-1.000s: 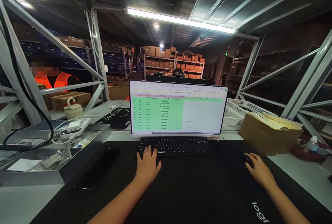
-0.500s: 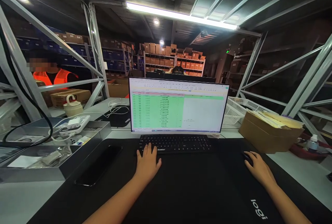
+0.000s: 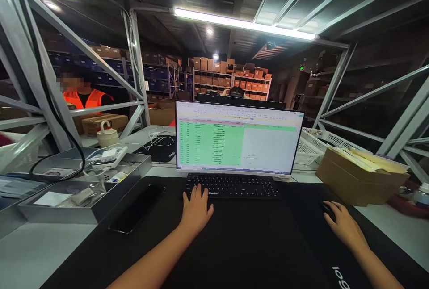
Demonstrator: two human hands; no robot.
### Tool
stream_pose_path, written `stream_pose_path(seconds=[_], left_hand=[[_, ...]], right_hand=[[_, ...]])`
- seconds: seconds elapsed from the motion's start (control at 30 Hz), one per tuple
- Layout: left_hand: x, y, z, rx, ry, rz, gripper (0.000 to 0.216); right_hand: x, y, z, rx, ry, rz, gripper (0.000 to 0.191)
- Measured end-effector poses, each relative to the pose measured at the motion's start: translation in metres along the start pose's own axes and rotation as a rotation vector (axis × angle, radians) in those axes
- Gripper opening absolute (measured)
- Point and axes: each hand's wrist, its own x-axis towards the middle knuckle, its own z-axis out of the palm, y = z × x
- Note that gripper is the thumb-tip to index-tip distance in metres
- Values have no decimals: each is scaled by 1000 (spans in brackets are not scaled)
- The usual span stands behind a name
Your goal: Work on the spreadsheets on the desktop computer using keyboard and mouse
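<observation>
My left hand point(image 3: 197, 211) rests with fingers spread over the lower left keys of a black keyboard point(image 3: 241, 187). Off to the right, my right hand point(image 3: 345, 222) is curved over a small dark computer mouse point(image 3: 329, 211), which the fingers partly cover. Both lie on a large black desk mat point(image 3: 254, 240). Behind the keyboard stands a monitor point(image 3: 268, 150) showing a spreadsheet with green rows; its text is too small to read. A black phone point(image 3: 137, 208) lies on the mat, left of my left hand.
Left of the mat are grey trays point(image 3: 95, 208) with a power strip point(image 3: 112, 157) and cables, near a cream lidded cup point(image 3: 107, 138). To the right stand a cardboard box point(image 3: 357, 177) of papers and white baskets point(image 3: 306, 151). A person in an orange vest point(image 3: 95, 99) is beyond the frame.
The view has swung a little to the left, so everything appears shifted to the right. My hands stay on the keyboard and the mouse, and the spreadsheet looks the same.
</observation>
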Motion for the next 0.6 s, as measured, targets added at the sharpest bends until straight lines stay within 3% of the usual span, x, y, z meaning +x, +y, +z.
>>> stream_pose_path(seconds=[0.37, 0.6], left_hand=[[-2, 0, -2, -36, -8, -6, 60], [-4, -1, 0, -54, 8, 6, 61]], right_hand=[[0, -5, -5, 30, -23, -44, 56], [6, 18, 12, 95, -56, -86, 65]])
